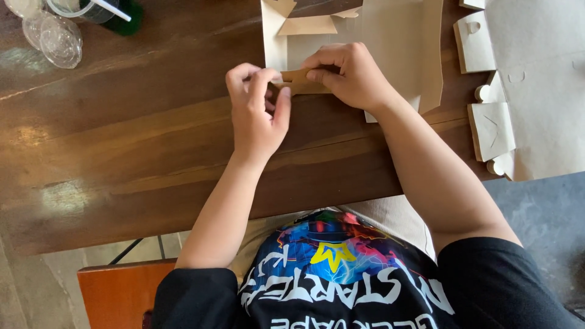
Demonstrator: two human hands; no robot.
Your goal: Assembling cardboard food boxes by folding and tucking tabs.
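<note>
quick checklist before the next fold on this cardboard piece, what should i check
1. Left hand pinching the small brown cardboard flap: ok.
2. Right hand pressing the same flap from the other side: ok.
3. Flat carton blank lying on the wooden table: ok.
4. Fold line under the fingers: cannot tell, hidden by both hands.
5. Stack of other cut blanks at the right table edge, apart from the hands: ok.
6. Clear plastic lids far at the left corner, out of the way: ok.
</note>
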